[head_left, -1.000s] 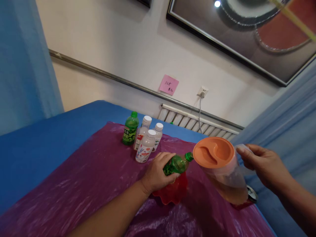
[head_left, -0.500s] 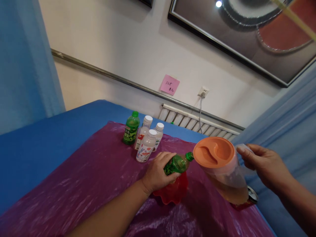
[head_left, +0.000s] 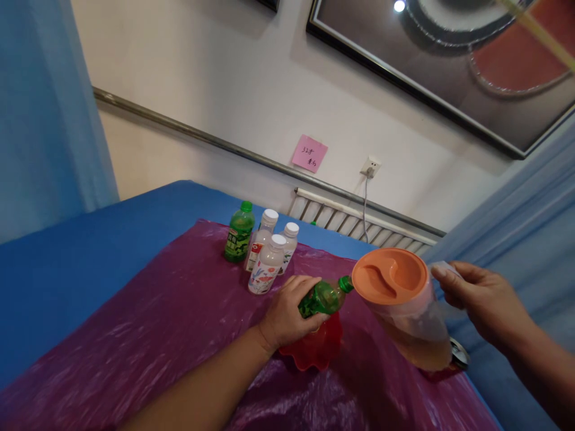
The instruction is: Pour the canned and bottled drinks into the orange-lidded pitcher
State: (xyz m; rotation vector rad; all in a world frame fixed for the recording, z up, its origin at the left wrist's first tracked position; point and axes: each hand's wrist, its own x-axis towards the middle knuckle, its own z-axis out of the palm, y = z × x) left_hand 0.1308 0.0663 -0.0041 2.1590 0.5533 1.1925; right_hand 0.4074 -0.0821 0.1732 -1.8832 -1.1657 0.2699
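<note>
The blue surface (head_left: pixel 90 269) is the broadest feature, partly overlaid by a purple plastic sheet (head_left: pixel 157 335). At the sheet's right, a pitcher (head_left: pixel 415 326) leans toward my left, its handle gripped in my right hand (head_left: pixel 485 293); liquid occupies its lower part, and the orange lid (head_left: pixel 390 293) is on. A scalloped red dish (head_left: pixel 314 353) shows below my left hand (head_left: pixel 287 311), which is wrapped round a green bottle (head_left: pixel 327 297), slanted, its neck at the lid's rim; whether they touch, I cannot tell. I judge the handling midway: the pitcher is part filled, neither held vessel is set down, and no stream shows. Untouched, a second green bottle (head_left: pixel 239 236) and three white-capped bottles (head_left: pixel 265 272) stand upright, closed. A red can (head_left: pixel 442 372) is partly hidden behind the pitcher.
</note>
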